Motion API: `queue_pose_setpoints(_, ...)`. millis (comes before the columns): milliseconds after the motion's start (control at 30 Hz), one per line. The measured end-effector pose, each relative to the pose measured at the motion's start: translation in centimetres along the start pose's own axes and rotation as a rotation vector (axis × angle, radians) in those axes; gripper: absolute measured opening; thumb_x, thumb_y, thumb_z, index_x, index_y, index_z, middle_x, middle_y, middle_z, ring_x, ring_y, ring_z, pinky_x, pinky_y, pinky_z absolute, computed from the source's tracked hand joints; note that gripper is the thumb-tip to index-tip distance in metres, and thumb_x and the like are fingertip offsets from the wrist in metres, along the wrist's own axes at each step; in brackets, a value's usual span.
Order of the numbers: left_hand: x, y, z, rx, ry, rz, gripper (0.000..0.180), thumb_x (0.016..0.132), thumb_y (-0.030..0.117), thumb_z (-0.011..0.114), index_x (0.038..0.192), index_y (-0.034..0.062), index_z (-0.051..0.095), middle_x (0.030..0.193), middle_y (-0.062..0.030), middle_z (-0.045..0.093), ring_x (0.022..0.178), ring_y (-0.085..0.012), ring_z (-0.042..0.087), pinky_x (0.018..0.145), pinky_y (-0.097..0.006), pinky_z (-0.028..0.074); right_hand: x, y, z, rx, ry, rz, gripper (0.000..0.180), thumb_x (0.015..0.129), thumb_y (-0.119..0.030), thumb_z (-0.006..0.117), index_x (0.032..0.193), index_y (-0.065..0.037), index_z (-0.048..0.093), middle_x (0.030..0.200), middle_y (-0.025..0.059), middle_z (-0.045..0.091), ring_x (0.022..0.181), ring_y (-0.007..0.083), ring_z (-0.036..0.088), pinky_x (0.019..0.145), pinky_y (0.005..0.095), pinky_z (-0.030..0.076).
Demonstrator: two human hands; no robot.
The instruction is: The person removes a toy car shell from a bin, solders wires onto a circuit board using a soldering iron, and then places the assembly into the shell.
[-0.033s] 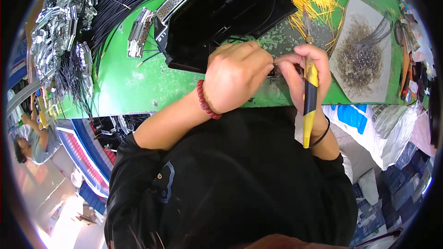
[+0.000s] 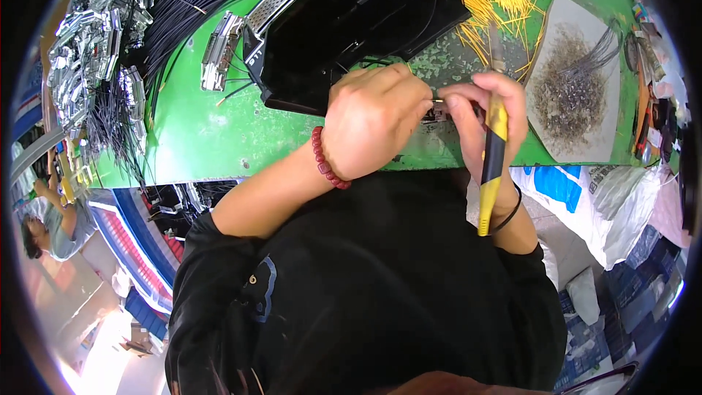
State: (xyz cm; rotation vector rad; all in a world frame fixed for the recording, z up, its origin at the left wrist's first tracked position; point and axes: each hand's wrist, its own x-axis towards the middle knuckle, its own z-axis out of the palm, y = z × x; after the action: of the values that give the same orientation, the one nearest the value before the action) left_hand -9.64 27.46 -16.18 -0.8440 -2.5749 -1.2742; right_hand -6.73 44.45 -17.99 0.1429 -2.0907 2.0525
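My right hand (image 2: 493, 113) is closed on a soldering iron (image 2: 494, 157) with a yellow and black handle, its metal tip pointing up and away. The thumb and index finger of that hand also pinch the end of a thin wire (image 2: 439, 100). Facing it, my left hand (image 2: 376, 117) is closed with its fingertips at the other end of the wire; its palm hides what else it may hold. Just below the fingertips lies a small, partly hidden part (image 2: 434, 114). A big angular black housing (image 2: 329, 44) stands right behind my left hand.
Yellow wires (image 2: 491, 11) lie beyond the iron. At right is a pale board (image 2: 610, 102) with dark scraps. Black wires (image 2: 179, 14) and shiny metal parts (image 2: 102, 44) pile up at left, near a separate metal piece (image 2: 218, 55). A person (image 2: 55, 227) is at far left.
My right hand has shifted slightly to the right, and the soldering iron has tilted with it. More of the wire shows between my fingertips. My left hand stays in place.
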Motion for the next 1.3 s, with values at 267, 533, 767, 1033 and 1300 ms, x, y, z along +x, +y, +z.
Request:
queue_pose_setpoints(267, 0.0, -0.1, 0.0, -0.003, 0.010, -0.036, 0.009, 0.073, 0.003, 0.070, 0.075, 0.0043, 0.062, 0.070, -0.0064, 0.062, 0.064, -0.0238, 0.061, 0.058, -0.033, 0.048, -0.4, 0.7, -0.7, -0.084, -0.043, -0.186, 0.037, 0.077, 0.011, 0.067, 0.108, 0.000, 0.049, 0.088, 0.0147, 0.068, 0.084, 0.0186, 0.069, 0.066, 0.0248, 0.054)
queue_pose_setpoints(533, 0.0, -0.1, -0.1, 0.015, 0.008, -0.013, 0.009, 0.073, 0.005, 0.071, 0.075, 0.0045, 0.062, 0.070, -0.0063, 0.062, 0.064, -0.0239, 0.061, 0.058, -0.033, 0.048, -0.1, 0.4, -0.5, -0.116, -0.044, -0.164, 0.034, 0.078, 0.011, 0.065, 0.107, 0.002, 0.051, 0.088, 0.0142, 0.067, 0.083, 0.0193, 0.069, 0.070, 0.0275, 0.055)
queue_pose_setpoints(767, 0.1, -0.2, -0.1, -0.032, 0.006, -0.036, 0.008, 0.074, 0.005, 0.070, 0.075, 0.0040, 0.062, 0.070, -0.0066, 0.062, 0.064, -0.0238, 0.061, 0.058, -0.033, 0.048, -0.3, 0.0, -1.2, -0.199, -0.137, -0.120, 0.035, 0.083, 0.011, 0.058, 0.113, -0.001, 0.043, 0.092, 0.0187, 0.065, 0.086, 0.0223, 0.068, 0.071, 0.0264, 0.054)
queue_pose_setpoints(1033, 0.0, -0.1, -0.3, -0.043, -0.003, -0.054, 0.007, 0.075, 0.004, 0.069, 0.076, 0.0033, 0.062, 0.070, -0.0071, 0.062, 0.064, -0.0242, 0.061, 0.058, -0.033, 0.048, -0.9, 0.1, -1.0, -0.139, -0.006, -0.116, 0.033, 0.081, 0.004, 0.065, 0.108, -0.003, 0.048, 0.087, 0.0112, 0.071, 0.076, 0.0104, 0.066, 0.059, 0.0165, 0.042)
queue_pose_setpoints(1300, 0.0, -0.1, -0.3, -0.068, -0.002, -0.062, 0.006, 0.076, 0.004, 0.068, 0.076, 0.0033, 0.062, 0.070, -0.0074, 0.061, 0.063, -0.0245, 0.060, 0.058, -0.033, 0.047, -1.0, -0.5, -1.2, -0.152, -0.095, 0.032, 0.036, 0.086, 0.004, 0.058, 0.116, -0.002, 0.039, 0.091, 0.0201, 0.067, 0.083, 0.0175, 0.068, 0.060, 0.0205, 0.051)
